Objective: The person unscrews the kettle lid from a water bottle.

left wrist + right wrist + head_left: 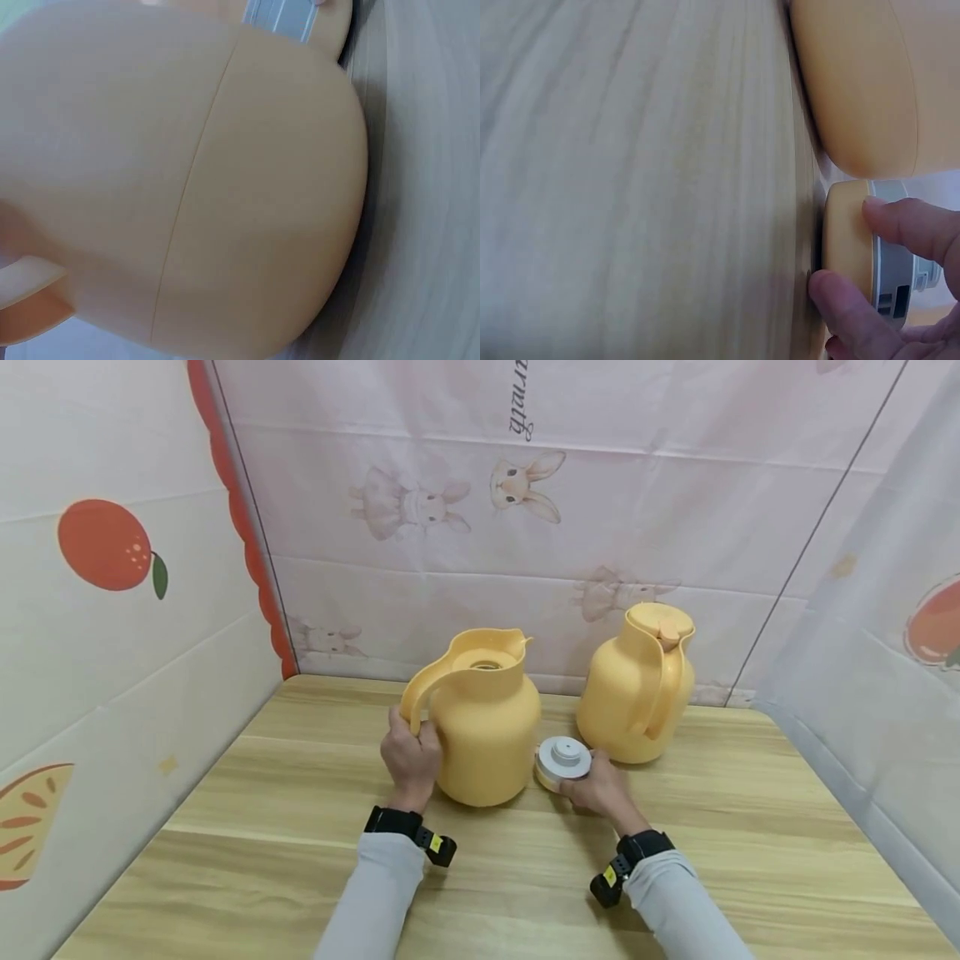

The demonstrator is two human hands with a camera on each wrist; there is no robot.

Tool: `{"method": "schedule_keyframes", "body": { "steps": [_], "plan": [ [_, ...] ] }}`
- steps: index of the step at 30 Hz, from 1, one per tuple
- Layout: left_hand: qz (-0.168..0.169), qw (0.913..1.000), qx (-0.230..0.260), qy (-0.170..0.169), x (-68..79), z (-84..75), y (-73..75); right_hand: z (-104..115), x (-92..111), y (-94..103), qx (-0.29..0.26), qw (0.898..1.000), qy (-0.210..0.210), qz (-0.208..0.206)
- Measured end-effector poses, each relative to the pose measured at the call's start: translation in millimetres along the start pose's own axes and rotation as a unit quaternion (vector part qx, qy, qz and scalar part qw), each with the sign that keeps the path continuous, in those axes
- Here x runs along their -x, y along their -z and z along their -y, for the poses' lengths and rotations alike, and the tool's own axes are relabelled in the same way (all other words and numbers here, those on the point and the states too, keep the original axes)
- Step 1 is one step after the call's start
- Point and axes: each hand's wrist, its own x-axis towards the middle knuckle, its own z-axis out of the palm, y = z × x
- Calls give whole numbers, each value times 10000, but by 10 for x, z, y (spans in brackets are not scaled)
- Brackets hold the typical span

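Left hand (pixel 411 757) grips the jug (pixel 487 747) by its handle (pixel 430 682); right hand (pixel 602 787) pinches the lid (pixel 564 757) (grey side up).

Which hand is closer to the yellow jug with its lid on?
Right. The right hand is in front of that lidded jug, holding the loose lid; the left hand is farther off to the left, gripping the handle of the open jug.

Wood-grain worktop (pixel 255 827). Standing on it: lidless yellow jug (pixel 483 743), lidded yellow jug (pixel 615 693); between them, grey-and-yellow stopper (pixel 562 760).
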Motion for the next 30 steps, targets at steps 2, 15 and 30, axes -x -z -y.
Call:
{"method": "schedule_keyframes", "body": {
  "steps": [2,15,30],
  "plan": [
    [-61,9999,-80,54,4,-5,-28,4,-19,-7,-45,10000,-57,35],
    [-619,9966,-532,142,-29,29,-234,70,-73,-74,-596,9976,-42,-338],
    [-275,9943,-899,512,-67,2,-479,129,-115,-225,-1590,9864,77,-403]
  ]
}}
